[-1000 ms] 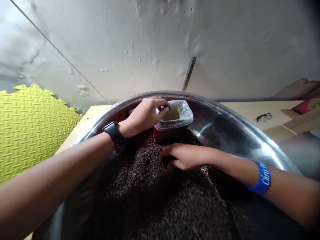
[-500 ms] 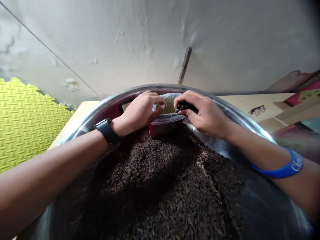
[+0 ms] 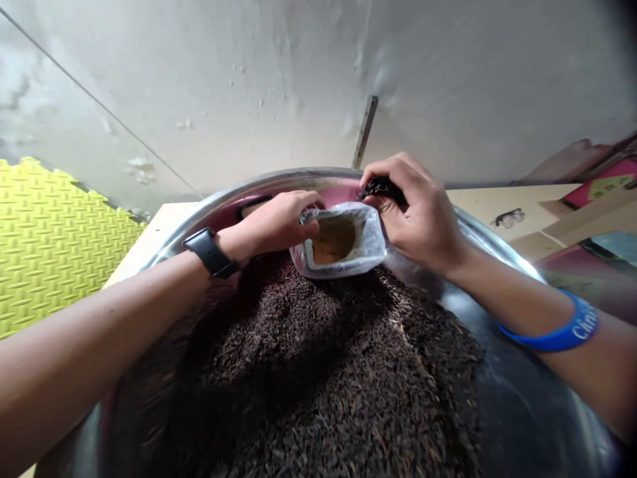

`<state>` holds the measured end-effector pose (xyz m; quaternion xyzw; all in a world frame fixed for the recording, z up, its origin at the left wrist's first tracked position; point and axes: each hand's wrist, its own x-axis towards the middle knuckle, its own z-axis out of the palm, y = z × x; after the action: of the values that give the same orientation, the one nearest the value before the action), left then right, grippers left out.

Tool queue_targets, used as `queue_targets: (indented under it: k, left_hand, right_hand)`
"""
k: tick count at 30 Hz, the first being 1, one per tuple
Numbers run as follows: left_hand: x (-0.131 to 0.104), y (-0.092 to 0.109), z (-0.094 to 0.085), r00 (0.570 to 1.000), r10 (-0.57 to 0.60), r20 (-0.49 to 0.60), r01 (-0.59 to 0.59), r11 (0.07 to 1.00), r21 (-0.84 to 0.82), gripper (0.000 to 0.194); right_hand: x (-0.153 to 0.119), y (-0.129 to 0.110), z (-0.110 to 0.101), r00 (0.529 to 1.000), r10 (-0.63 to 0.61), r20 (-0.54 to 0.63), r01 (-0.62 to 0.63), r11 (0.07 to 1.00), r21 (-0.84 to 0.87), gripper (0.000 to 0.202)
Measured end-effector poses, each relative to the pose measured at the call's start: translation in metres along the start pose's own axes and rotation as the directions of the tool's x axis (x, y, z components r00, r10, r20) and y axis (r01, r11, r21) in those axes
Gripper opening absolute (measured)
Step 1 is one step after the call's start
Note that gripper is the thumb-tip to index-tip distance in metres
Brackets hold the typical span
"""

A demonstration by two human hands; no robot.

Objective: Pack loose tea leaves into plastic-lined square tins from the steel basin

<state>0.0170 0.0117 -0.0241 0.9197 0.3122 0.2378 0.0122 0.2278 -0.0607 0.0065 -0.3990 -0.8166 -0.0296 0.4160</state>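
Observation:
My left hand (image 3: pixel 283 220) is closed on the left rim of a small box lined with a clear plastic bag (image 3: pixel 371 245). The box is tilted so its mouth faces me, showing a brownish inside with a few dark bits. My right hand (image 3: pixel 421 216), at the upper right of the opening, is curled around a clump of dark loose tea leaves (image 3: pixel 382 188). Below both hands spreads a large heap of the same dark leaves (image 3: pixel 348 372), in a wide shiny metal basin (image 3: pixel 502 255). The box's outer sides are mostly hidden.
A grey wall with peeling paint (image 3: pixel 249 99) rises behind the basin. To the left stands a yellow foam mat (image 3: pixel 54 245). Eyeglasses (image 3: pixel 508 218) lie on the pale surface at right, near cardboard and a pink item (image 3: pixel 604 182).
The box has tipped toward me, so its bag-lined mouth shows more fully. My right hand has shifted up and right, still clutching the leaves; my left hand stays at the rim.

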Motion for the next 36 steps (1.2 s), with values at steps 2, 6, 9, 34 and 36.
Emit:
queue_targets:
  k: [2, 6, 9, 34, 36]
  left_hand:
    - [-0.001, 0.009, -0.005, 0.998, 0.045, 0.041, -0.045, 0.999, 0.008, 0.027]
    - [-0.002, 0.011, -0.006, 0.998, 0.043, 0.035, -0.044, 0.999, 0.02, 0.025]
    - [-0.002, 0.003, -0.003, 0.998, 0.055, 0.026, -0.055, 0.998, 0.007, 0.028]
    - [-0.002, 0.006, -0.004, 1.0, -0.017, 0.0, 0.017, 1.0, -0.016, 0.034]
    - [-0.002, 0.007, -0.007, 0.999, -0.037, 0.038, 0.037, 0.999, -0.013, 0.035]
  right_hand:
    - [0.0, 0.002, 0.003, 0.998, -0.018, 0.064, 0.017, 1.0, 0.013, 0.017]
    - [-0.002, 0.01, 0.01, 0.965, -0.061, 0.256, 0.056, 0.998, 0.028, 0.019]
    - [-0.003, 0.011, 0.012, 0.971, -0.036, 0.238, 0.024, 0.998, 0.052, 0.02]
    - [-0.021, -0.037, 0.021, 0.646, -0.282, 0.71, -0.037, 0.917, 0.398, 0.017]
    - [-0.032, -0.038, 0.034, 0.395, -0.332, 0.857, -0.061, 0.921, 0.385, 0.02]
